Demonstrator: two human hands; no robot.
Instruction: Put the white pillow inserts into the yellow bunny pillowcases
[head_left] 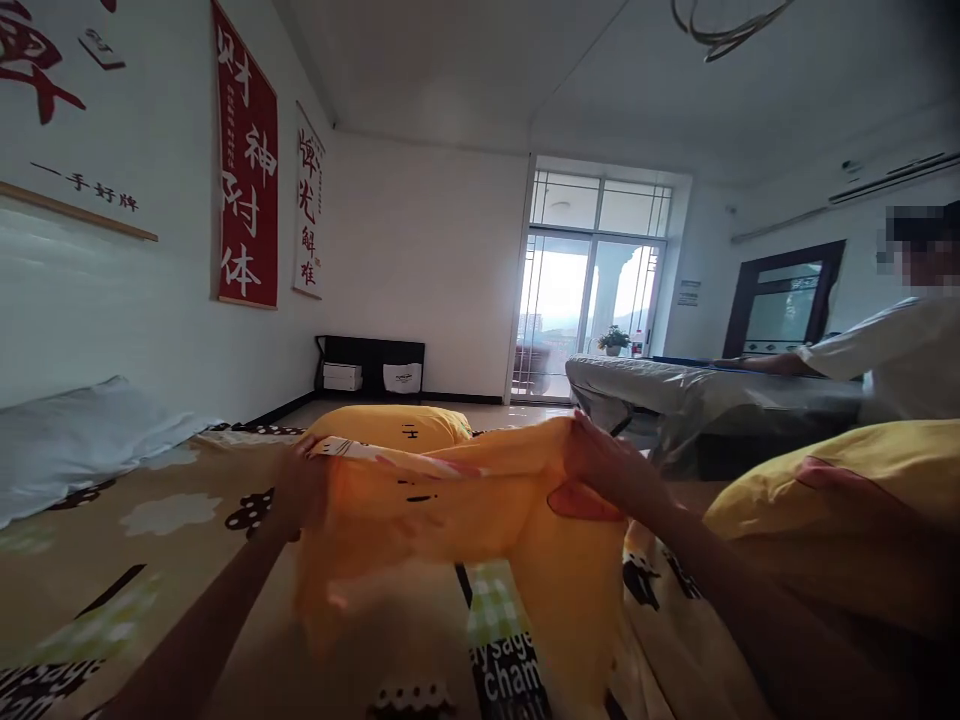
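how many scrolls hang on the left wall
3: a large white scroll at far left, cut off by the picture's edge; a red scroll beside it; a narrow white scroll right of that.

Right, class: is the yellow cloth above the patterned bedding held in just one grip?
No, the left grip and right grip hold opposite ends of the yellow cloth's upper edge.

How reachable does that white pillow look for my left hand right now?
Probably yes: only patterned sheet shows between your left hand and the white pillow, though that hand would likely have to let go of the yellow cloth first.
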